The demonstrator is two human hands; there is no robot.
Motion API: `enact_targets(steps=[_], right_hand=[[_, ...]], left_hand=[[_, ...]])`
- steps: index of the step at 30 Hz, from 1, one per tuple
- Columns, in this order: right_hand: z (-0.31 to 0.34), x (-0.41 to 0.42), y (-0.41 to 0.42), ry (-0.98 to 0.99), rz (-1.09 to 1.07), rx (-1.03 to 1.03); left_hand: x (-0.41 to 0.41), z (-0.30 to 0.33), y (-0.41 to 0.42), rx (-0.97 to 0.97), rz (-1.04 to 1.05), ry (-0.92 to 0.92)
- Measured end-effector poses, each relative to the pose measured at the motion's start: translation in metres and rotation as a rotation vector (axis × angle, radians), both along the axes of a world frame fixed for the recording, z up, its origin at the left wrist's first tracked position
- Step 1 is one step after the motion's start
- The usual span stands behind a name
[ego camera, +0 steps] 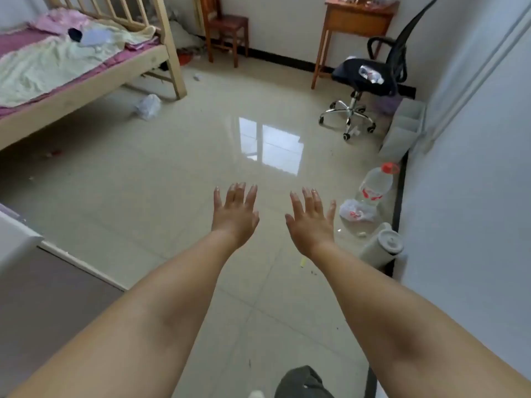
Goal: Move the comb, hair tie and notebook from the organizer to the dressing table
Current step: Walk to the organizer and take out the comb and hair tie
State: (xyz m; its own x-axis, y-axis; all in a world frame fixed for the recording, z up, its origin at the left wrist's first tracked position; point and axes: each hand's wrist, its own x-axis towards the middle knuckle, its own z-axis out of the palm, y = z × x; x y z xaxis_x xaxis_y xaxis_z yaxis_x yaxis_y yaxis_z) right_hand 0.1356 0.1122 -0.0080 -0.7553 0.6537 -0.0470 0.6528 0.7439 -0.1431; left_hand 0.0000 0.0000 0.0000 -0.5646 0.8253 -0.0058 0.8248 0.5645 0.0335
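My left hand [234,215] and my right hand [311,222] are stretched out in front of me over the tiled floor, palms down, fingers spread, holding nothing. A small wooden table [357,17] stands against the far wall with small items on top; they are too blurred to name. I cannot make out a comb, a hair tie or a notebook anywhere. A grey compartmented box [403,130] leans by the right wall; whether it is the organizer I cannot tell.
A wooden bed [86,81] with pink and pale bedding fills the left. A wooden chair [225,27] stands at the back, a black office chair [373,76] near the table. A large water bottle [375,182], plastic bags and a grey canister [382,245] line the right wall.
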Motion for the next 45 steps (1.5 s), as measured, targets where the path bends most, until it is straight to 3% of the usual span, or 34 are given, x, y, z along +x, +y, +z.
enact_targets(steps=[8,19,30,37,45], right_hand=[[-0.071,-0.007,0.035,-0.204,-0.043,-0.108],[-0.08,-0.124,0.234,-0.273,-0.073,-0.206],[-0.086,-0.363,0.432,-0.236,-0.049,-0.19],[-0.06,-0.522,0.564,-0.185,-0.173,-0.208],[-0.062,-0.624,0.757,-0.169,-0.329,-0.17]], left_hand=[[-0.02,-0.07,0.028,-0.246,-0.072,-0.075],[-0.148,-0.081,0.228,-0.306,-0.049,-0.189],[-0.39,-0.081,0.409,-0.226,0.068,-0.173],[-0.563,-0.058,0.56,-0.272,-0.048,-0.117],[-0.667,-0.059,0.785,-0.24,-0.266,-0.118]])
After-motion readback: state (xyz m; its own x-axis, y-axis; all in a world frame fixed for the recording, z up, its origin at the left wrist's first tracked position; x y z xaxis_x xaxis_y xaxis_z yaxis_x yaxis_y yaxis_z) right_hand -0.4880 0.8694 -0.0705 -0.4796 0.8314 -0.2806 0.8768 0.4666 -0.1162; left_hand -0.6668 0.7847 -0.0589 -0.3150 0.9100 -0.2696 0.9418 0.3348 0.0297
